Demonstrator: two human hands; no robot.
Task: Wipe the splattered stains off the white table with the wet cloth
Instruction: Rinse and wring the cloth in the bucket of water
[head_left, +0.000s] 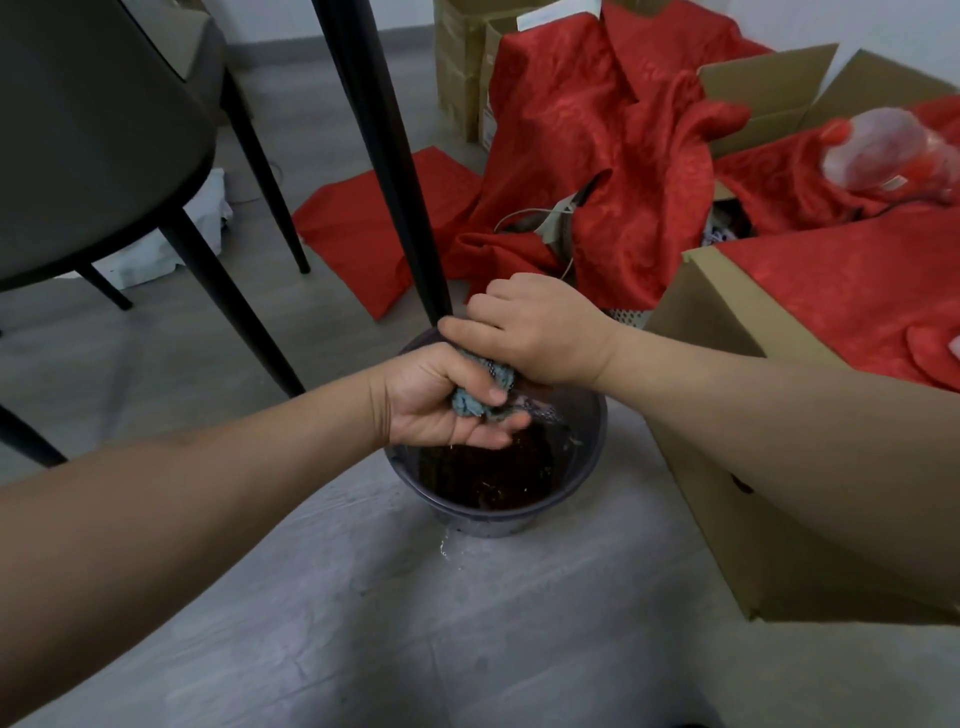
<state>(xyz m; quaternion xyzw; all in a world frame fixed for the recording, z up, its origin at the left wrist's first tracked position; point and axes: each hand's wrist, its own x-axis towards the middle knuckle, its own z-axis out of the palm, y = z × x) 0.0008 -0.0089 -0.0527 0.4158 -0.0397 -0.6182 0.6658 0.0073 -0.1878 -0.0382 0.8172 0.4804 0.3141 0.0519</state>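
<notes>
A blue-grey wet cloth (480, 397) is bunched up between both hands, directly above a dark round bucket (587, 467) standing on the grey floor. My left hand (441, 402) grips the near end of the cloth from below, palm turned up. My right hand (535, 332) grips the far end from above, knuckles up. Most of the cloth is hidden inside the two fists. Dark water fills the bucket, and a few drops lie on the floor in front of it. The white table top is out of view; only its black leg (384, 156) shows.
A dark chair (104, 130) with slanted black legs stands at the left. Red fabric (597, 156) is heaped over cardboard boxes behind the bucket. A large cardboard box (727, 441) sits close on the right. Bare grey floor lies in the foreground.
</notes>
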